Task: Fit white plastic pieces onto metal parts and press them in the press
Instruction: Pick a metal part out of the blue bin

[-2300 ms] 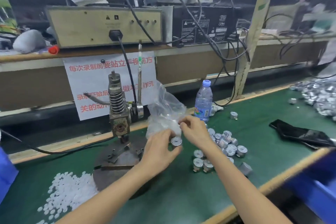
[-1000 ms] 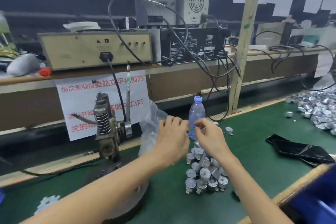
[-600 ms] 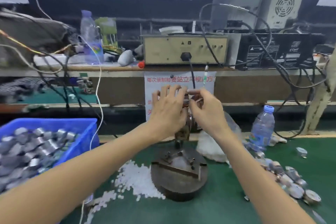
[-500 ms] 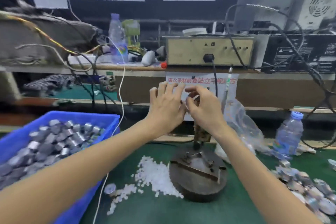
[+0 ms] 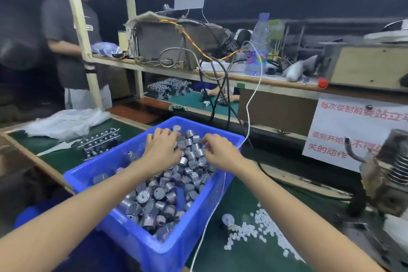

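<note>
A blue bin (image 5: 154, 247) heaped with small silver metal parts (image 5: 159, 196) stands on the green bench in front of me. Both my hands reach into its far end. My left hand (image 5: 162, 149) lies knuckles up on the heap, its fingers curled down around metal parts. My right hand (image 5: 220, 152) hovers beside it with bent fingers touching the parts; whether it holds one is hidden. White plastic pieces (image 5: 262, 225) lie scattered on the mat right of the bin, next to one lone metal part (image 5: 228, 219). The press (image 5: 395, 174) stands at the right edge.
A white cable (image 5: 249, 104) drops from the shelf past the bin's right side. Left of the bin lie a rack of dark parts (image 5: 101, 146) and crumpled plastic sheet (image 5: 66, 121). Another person (image 5: 66, 40) stands at the far left. A water bottle (image 5: 258, 46) is on the shelf.
My view and both hands have swung left from the press to the blue bin. The hands, held up together before, have dropped apart into the heap of metal parts.
</note>
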